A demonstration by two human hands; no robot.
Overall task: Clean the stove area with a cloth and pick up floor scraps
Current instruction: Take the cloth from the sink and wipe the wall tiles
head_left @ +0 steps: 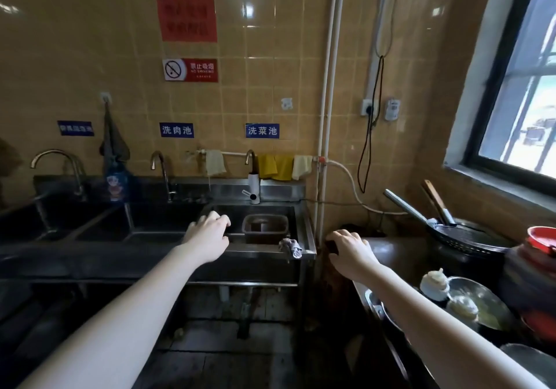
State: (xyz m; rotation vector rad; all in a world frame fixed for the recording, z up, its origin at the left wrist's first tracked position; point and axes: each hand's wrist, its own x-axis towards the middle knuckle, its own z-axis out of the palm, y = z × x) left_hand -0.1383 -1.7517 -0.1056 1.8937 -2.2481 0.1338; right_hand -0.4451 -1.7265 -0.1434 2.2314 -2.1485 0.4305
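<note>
Cloth [290, 247] crumpled on sink rim [255, 249], left hand [207, 233] relaxed, right hand [349, 251] grip unclear

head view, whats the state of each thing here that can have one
left hand, loosely curled over the sink, holding nothing
right hand, fingers curled at the dark counter corner; grip unclear
gray rag, crumpled on the sink rim
brown basket, upright in the sink

Tan tiled wall [90, 42] with red signs [186, 17]; steel sinks [150, 223] below; barred window [523, 103] at right; dark grimy floor [216, 343].
</note>
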